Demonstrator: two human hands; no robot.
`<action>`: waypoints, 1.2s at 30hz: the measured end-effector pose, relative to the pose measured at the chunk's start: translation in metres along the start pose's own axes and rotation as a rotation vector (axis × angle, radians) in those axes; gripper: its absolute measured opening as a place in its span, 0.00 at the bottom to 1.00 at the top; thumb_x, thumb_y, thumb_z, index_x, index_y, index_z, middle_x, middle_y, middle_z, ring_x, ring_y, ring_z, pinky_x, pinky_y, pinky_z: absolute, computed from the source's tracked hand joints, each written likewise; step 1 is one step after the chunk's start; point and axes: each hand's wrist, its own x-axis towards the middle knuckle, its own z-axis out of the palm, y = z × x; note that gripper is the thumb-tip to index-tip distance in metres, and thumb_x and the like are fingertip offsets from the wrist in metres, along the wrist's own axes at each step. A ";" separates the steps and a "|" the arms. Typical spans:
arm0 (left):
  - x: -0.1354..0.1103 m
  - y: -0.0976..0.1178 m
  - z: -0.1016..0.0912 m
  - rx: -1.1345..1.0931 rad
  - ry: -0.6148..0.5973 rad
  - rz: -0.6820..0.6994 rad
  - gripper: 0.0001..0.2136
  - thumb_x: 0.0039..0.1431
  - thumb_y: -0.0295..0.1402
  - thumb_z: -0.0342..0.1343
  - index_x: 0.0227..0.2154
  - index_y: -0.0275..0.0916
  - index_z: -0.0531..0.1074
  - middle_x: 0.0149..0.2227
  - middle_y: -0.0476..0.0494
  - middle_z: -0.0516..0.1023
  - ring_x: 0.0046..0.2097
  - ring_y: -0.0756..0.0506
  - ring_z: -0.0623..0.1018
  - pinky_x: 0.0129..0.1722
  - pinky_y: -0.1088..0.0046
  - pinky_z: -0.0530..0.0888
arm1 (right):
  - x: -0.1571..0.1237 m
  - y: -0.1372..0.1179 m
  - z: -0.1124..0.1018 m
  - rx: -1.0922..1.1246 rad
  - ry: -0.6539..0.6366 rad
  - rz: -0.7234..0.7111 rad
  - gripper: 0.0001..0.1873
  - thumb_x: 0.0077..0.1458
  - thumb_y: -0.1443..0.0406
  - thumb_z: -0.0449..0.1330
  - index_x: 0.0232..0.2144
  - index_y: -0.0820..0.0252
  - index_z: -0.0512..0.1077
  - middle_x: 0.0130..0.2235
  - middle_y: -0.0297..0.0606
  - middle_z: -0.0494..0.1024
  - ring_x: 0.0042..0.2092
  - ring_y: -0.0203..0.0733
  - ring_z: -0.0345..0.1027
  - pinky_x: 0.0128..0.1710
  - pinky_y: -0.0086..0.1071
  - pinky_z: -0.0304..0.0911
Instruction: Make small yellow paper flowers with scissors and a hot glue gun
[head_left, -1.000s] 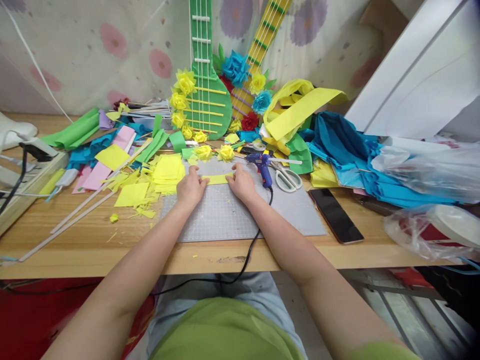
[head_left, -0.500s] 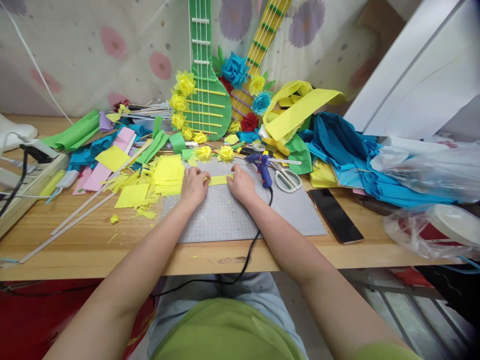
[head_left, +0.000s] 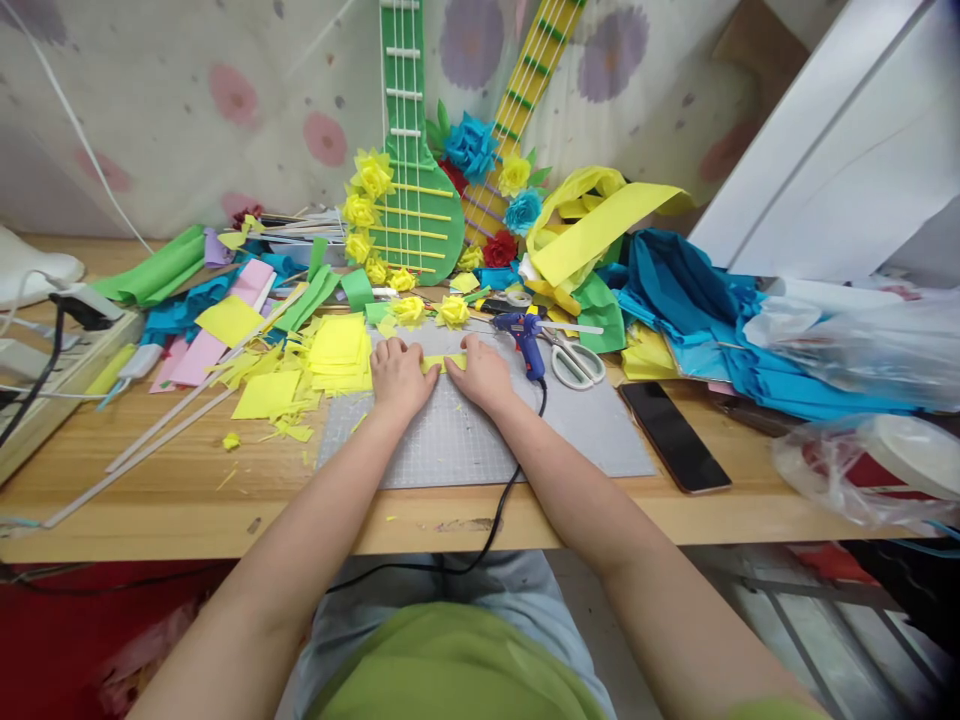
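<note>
Two hands: the left hand (head_left: 401, 375) and the right hand (head_left: 480, 375) sit close together on a grey cutting mat (head_left: 480, 445), both on one yellow paper strip (head_left: 442, 362).
Head view, strip: it lies flat across the far part of the mat, between the hands. Only its middle shows.
Step in hand: the strip seems to be in the middle of being folded or creased against the mat.
Next move: in my judgement it calls for lined-up edges and even pressure, since thin paper skews easily.
Left hand pose: palm down, knuckles raised, fingers curled onto the strip's left end and gripping it.
Right hand pose: a mirror of the left, with fingers bent over the right end and holding it. Whether the thumbs tuck under the paper is hidden.
Nearby: a stack of yellow squares (head_left: 337, 345) lies just left of the left hand. A blue glue gun (head_left: 525, 335) and scissors (head_left: 574, 358) lie just right of the right hand. A dark phone (head_left: 671, 435) lies farther right on the wooden table (head_left: 187, 490).
</note>
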 end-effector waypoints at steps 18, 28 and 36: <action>0.001 0.000 0.002 -0.038 -0.054 -0.084 0.16 0.47 0.45 0.55 0.35 0.40 0.69 0.43 0.37 0.66 0.50 0.37 0.63 0.51 0.60 0.58 | -0.004 0.007 -0.002 -0.025 0.081 -0.092 0.18 0.52 0.73 0.46 0.46 0.64 0.63 0.44 0.49 0.68 0.46 0.48 0.60 0.43 0.38 0.57; 0.004 -0.004 -0.002 -0.047 -0.102 -0.136 0.14 0.46 0.44 0.57 0.35 0.43 0.69 0.44 0.40 0.66 0.51 0.38 0.63 0.52 0.60 0.58 | 0.003 0.007 0.014 0.035 -0.035 -0.300 0.13 0.55 0.71 0.47 0.42 0.61 0.65 0.42 0.43 0.69 0.44 0.43 0.60 0.45 0.35 0.54; 0.006 -0.027 -0.014 -0.136 -0.142 -0.208 0.12 0.47 0.28 0.53 0.37 0.45 0.67 0.45 0.41 0.67 0.50 0.39 0.65 0.50 0.60 0.61 | 0.002 0.008 0.012 0.066 -0.027 -0.263 0.12 0.56 0.70 0.47 0.41 0.61 0.66 0.40 0.41 0.70 0.43 0.42 0.60 0.44 0.33 0.55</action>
